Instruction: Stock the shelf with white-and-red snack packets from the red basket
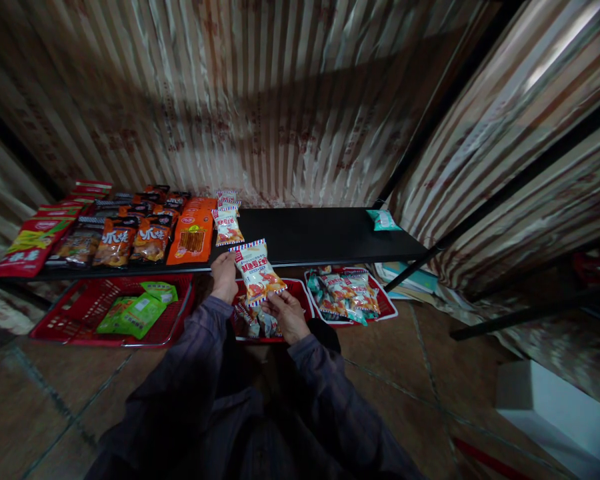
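Between my two hands is a white-and-orange snack bag [258, 272] with striped ends, held tilted above the front edge of the black shelf [300, 237]. My left hand [224, 279] is closed on its upper left corner. Fingers of my right hand [289, 315] pinch its lower right end. Behind it, similar snack bags [228, 225] stand in a row on the shelf. Directly below my hands, a red basket [303, 293] contains more small bags [267, 325], partly covered by my hands and the held bag.
Left on the shelf stand orange packets [193, 233], black-and-orange bags [153, 237] and red bags [37, 243]. A teal bag [383, 220] lies at the right end. Below are a red basket [55, 317] with green packets [135, 313] and another basket [394, 310] of mixed bags. A white box [555, 407] sits right.
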### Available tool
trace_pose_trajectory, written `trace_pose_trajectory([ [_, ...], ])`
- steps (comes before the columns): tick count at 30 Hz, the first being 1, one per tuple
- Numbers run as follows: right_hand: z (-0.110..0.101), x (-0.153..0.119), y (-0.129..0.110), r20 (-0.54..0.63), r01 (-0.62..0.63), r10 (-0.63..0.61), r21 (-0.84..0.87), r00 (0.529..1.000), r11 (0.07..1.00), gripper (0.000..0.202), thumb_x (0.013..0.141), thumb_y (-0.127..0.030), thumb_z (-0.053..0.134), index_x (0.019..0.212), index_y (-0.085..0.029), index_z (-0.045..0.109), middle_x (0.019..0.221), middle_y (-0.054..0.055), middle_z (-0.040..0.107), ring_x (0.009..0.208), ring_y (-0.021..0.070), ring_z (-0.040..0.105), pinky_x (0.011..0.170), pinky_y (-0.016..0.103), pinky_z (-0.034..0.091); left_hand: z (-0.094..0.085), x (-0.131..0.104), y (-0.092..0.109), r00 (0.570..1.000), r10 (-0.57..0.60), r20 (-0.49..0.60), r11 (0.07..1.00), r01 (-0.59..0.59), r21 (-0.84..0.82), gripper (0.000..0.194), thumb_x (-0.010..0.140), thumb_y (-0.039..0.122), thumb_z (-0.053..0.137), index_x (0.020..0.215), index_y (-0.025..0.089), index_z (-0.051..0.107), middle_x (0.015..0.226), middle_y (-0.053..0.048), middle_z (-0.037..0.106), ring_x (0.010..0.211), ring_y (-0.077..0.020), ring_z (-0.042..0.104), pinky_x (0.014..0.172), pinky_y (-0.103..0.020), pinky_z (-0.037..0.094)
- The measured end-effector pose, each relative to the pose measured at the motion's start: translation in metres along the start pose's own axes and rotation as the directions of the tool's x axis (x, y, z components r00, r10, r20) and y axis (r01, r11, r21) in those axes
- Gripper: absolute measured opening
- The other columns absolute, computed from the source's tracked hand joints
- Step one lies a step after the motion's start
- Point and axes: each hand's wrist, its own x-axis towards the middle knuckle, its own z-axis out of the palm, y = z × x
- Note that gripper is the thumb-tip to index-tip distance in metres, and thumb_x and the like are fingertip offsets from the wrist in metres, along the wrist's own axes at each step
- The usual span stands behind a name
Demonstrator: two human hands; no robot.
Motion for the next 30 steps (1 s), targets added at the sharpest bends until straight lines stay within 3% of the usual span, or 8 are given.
trace_pose_trajectory([
  [11,-0.005,0.001,0.009,-0.007,0.24,-0.25,-0.258,0.968,0.936,0.033,0.058,-0.045,0.075,0.074,-0.019,0.062,0.068,-0.001,0.066,0.063,0.0139,0.059,0.061,0.027,0.05,-0.008,-0.003,-0.001,0.988,-0.148,0.049,0.988,0.15,-0.023,0.008,0.063,0.016,0.059,0.068,0.015,0.054,0.054,0.004,0.057,0.046,-0.0075,0.052,0.049,-0.019,0.04],
  [17,-0.008,0.005,0.011,-0.053,0.285,-0.305,-0.236,0.951,0.929,0.033,0.059,-0.042,0.074,0.078,-0.019,0.06,0.064,-0.004,0.059,0.055,0.0095,0.053,0.055,0.023,0.046,-0.008,-0.003,-0.004,0.981,-0.178,0.081,0.982,0.182,-0.045,0.008,0.064,0.014,0.058,0.068,0.016,0.051,0.057,0.003,0.059,0.049,-0.0085,0.055,0.052,-0.02,0.042],
  [22,-0.01,0.004,0.009,-0.078,0.243,-0.26,-0.178,0.962,0.953,0.036,0.057,-0.04,0.076,0.082,-0.019,0.06,0.068,-0.003,0.062,0.057,0.0103,0.056,0.055,0.023,0.047,-0.01,-0.001,-0.002,0.976,-0.185,0.117,0.981,0.191,-0.045,0.007,0.063,0.013,0.059,0.068,0.016,0.054,0.059,0.002,0.06,0.052,-0.009,0.056,0.055,-0.021,0.043],
  [26,-0.015,0.003,0.007,-0.08,0.255,-0.273,-0.183,0.959,0.949,0.032,0.059,-0.038,0.075,0.079,-0.02,0.058,0.063,-0.005,0.058,0.054,0.0089,0.053,0.052,0.022,0.045,-0.015,0.003,0.001,0.973,-0.135,0.187,0.991,0.134,0.017,0.016,0.061,0.019,0.065,0.076,0.017,0.061,0.067,0.001,0.063,0.057,-0.009,0.057,0.059,-0.023,0.044],
  [30,-0.019,0.005,0.007,-0.065,0.294,-0.314,-0.215,0.947,0.931,0.027,0.062,-0.037,0.073,0.073,-0.021,0.054,0.06,-0.008,0.051,0.052,0.0073,0.048,0.052,0.02,0.042,-0.018,0.009,0.004,0.95,-0.03,0.311,0.988,-0.02,0.156,0.03,0.055,0.033,0.076,0.077,0.016,0.065,0.071,-0.001,0.065,0.061,-0.0101,0.057,0.061,-0.023,0.044],
])
